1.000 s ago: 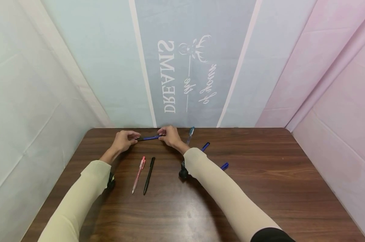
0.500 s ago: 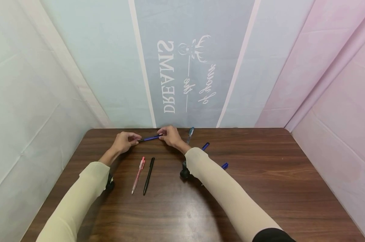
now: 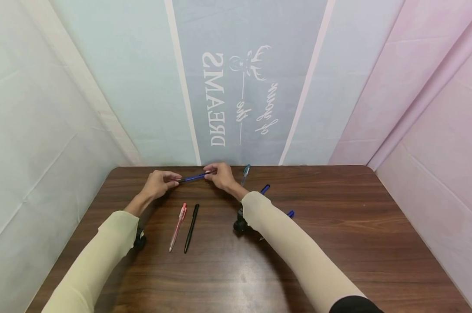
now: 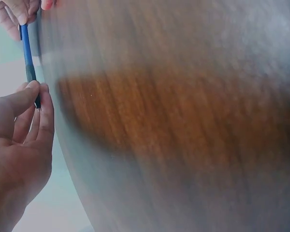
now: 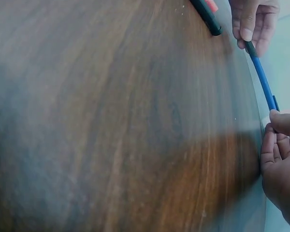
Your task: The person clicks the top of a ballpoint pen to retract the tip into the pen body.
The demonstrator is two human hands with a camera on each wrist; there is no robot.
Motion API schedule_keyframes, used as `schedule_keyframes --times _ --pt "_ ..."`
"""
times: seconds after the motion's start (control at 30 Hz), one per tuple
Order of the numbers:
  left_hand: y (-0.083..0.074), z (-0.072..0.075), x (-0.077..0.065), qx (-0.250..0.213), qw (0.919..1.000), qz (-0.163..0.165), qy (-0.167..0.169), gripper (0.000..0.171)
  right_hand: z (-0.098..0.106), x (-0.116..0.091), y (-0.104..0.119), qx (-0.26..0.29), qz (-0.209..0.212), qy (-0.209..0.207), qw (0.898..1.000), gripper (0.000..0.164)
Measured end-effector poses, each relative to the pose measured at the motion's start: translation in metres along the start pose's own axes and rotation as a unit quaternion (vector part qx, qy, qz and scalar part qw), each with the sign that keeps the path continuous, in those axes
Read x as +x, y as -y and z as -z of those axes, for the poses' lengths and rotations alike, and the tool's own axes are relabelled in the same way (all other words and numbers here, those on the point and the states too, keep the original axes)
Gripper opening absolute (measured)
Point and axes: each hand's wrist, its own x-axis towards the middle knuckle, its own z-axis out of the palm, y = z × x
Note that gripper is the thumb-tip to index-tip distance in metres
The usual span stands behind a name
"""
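The blue pen [image 3: 194, 178] spans the gap between the hands, near the far edge of the surface [image 3: 337, 256]. Left hand [image 3: 157, 184]: thumb and fingers pinch the dark tip end. Right hand [image 3: 222, 176]: pinches the clip end.

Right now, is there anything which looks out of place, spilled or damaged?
Only the lettering on the back cloth looks odd: it runs sideways and seems mirrored, unlike normal print. I see no spill or damage on the table. The pen which the left hand and right hand hold looks straight.
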Motion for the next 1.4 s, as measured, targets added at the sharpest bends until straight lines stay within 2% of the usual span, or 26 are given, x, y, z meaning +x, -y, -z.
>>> schedule_keyframes --times 0.2,0.33,0.5,0.73,0.87,1.03,1.1,1.2,1.27,1.4 --pt "-0.003 0.0 -0.003 -0.002 1.0 0.001 -0.007 0.02 -0.001 -0.001 -0.001 0.077 -0.039 -0.026 0.996 0.029" --pt "-0.006 0.0 -0.006 -0.004 1.0 -0.001 -0.003 0.022 -0.001 -0.001 0.0 0.142 -0.061 -0.045 0.987 0.032" --pt "-0.01 -0.002 -0.01 -0.006 1.0 -0.005 0.006 0.025 0.0 -0.002 0.001 0.234 -0.089 -0.061 0.966 0.035" --pt "-0.019 -0.007 -0.013 -0.022 0.9996 0.0 0.019 0.026 0.005 -0.003 0.003 0.354 -0.112 -0.054 0.927 0.039" --pt "-0.027 -0.011 -0.015 -0.042 0.9986 0.009 0.031 0.03 0.008 -0.003 0.005 0.394 -0.116 -0.049 0.91 0.038" --pt "-0.038 -0.017 -0.016 -0.086 0.995 0.04 0.029 0.033 0.012 -0.003 0.009 0.429 -0.123 -0.044 0.894 0.038" --pt "-0.044 -0.02 -0.018 -0.122 0.9903 0.06 0.027 0.033 0.014 -0.004 0.011 0.441 -0.122 -0.04 0.888 0.038" --pt "-0.054 -0.024 -0.021 -0.198 0.9758 0.087 0.036 0.035 0.016 -0.003 0.013 0.455 -0.118 -0.032 0.882 0.038" --pt "-0.06 -0.027 -0.022 -0.26 0.9592 0.103 0.043 0.036 0.018 -0.004 0.015 0.461 -0.114 -0.025 0.88 0.039" --pt "-0.07 -0.032 -0.025 -0.357 0.9252 0.112 0.062 0.038 0.021 -0.005 0.017 0.465 -0.112 -0.008 0.878 0.041"
